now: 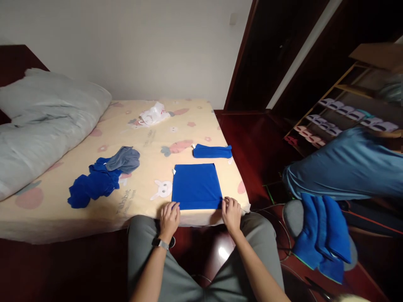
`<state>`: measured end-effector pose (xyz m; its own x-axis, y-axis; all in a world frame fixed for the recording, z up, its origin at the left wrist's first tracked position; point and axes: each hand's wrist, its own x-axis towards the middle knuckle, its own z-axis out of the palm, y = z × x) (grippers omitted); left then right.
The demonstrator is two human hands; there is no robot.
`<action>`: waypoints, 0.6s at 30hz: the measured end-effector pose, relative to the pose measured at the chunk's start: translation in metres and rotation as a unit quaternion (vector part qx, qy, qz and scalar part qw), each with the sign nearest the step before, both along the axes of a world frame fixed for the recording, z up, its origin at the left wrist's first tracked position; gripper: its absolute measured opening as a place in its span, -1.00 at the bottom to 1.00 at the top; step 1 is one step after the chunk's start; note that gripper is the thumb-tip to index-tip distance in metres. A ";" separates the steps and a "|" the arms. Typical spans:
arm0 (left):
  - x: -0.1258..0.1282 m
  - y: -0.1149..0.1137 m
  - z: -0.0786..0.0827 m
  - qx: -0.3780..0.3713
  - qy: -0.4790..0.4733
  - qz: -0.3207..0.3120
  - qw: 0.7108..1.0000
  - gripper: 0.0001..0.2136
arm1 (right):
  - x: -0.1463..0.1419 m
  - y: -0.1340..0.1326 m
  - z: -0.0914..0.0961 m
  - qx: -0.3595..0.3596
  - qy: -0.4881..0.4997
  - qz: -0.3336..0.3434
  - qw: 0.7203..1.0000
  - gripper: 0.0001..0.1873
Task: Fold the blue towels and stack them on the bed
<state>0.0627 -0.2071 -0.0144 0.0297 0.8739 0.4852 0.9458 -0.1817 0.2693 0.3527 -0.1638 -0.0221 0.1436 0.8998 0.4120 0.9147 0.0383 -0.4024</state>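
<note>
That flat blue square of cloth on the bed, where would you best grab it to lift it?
Probably by its two near corners, coming from the near side. The blue cloth lies flat and square, so its middle gives nothing to pinch. Its near corners sit right at the edge of the mattress, where the left hand and right hand rest.

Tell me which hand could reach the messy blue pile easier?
Probably the left hand: it touches the flat blue cloth on the side toward the messy pile; the right hand is farther.
</note>
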 end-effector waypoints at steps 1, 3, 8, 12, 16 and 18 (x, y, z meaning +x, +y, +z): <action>0.007 -0.002 0.002 -0.016 0.017 -0.036 0.999 -0.65 | -0.010 -0.007 0.004 0.011 0.012 0.018 1.000 -0.58; 0.019 -0.004 0.001 -0.049 0.053 -0.092 0.993 -0.54 | -0.038 -0.023 0.007 0.017 0.023 0.096 0.995 -0.61; 0.025 -0.003 -0.017 -0.106 0.102 -0.119 0.982 -0.40 | -0.110 -0.047 -0.008 -0.010 -0.021 0.277 0.961 -0.49; 0.014 0.000 -0.030 -0.113 0.104 -0.097 0.983 -0.43 | -0.106 -0.036 -0.027 -0.012 -0.065 0.264 0.962 -0.38; 0.006 0.001 -0.026 -0.117 0.104 -0.104 0.982 -0.44 | -0.061 -0.023 -0.033 -0.018 -0.108 0.284 0.953 -0.34; 0.002 0.001 -0.023 -0.120 0.104 -0.105 0.982 -0.44 | -0.038 -0.017 -0.032 -0.017 -0.117 0.282 0.952 -0.33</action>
